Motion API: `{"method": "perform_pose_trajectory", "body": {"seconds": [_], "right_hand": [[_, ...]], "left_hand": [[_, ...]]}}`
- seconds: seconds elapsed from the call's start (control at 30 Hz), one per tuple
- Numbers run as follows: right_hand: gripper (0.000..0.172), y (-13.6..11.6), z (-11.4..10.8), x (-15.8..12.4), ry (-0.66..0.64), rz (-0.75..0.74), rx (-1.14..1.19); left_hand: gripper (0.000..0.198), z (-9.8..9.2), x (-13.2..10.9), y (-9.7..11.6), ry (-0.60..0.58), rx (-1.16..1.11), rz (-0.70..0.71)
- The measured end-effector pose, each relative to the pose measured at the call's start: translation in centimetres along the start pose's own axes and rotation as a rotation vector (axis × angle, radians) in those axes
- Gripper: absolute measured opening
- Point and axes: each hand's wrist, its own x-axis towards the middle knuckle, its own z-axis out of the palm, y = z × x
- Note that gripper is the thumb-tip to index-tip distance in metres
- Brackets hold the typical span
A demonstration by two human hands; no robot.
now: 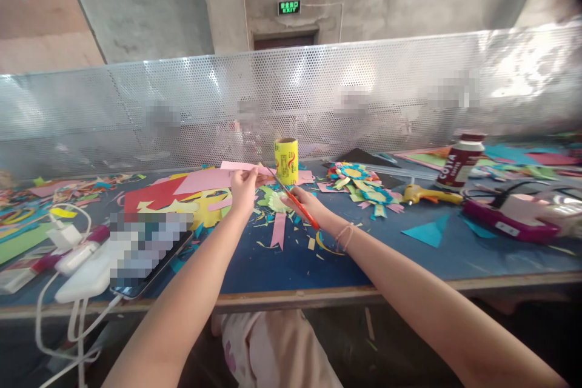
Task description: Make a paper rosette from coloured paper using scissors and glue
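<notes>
A yellow printed cylindrical roll stands upright on the blue-topped bench. Left of the roll, the left hand pinches a long, narrow pink paper strip; its long axis runs sideways, almost level, the free end pointing left, away from the roll. On the roll's near side, slightly right, the right hand is closed around a pair of orange-handled metal scissors. These lie on a diagonal, handles toward the near right, blades pointing forward and left at the strip; whether the blades are parted cannot be told. Right of the roll sits a layered blue, yellow and pink paper rosette; left of it, a flat red paper sheet.
</notes>
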Motion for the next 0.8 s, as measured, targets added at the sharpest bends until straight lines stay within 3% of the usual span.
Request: {"method": "perform_pose_trajectory", "body": {"seconds": [0.43, 0.67, 0.8], "right_hand": [[0.047, -0.81, -0.25, -0.19, 0.020, -0.003, -0.137], [0.046, -0.66, -0.17, -0.16, 0.025, -0.007, -0.103], [0.048, -0.41, -0.40, -0.23, -0.035, -0.007, -0.034]], "left_hand": [[0.022, -0.18, 0.01, 0.17, -0.020, 0.008, -0.015], [0.020, -0.11, -0.09, -0.17, -0.050, -0.053, -0.061], [0.021, -0.55, 0.33, -0.49, -0.028, 0.005, -0.013]]}}
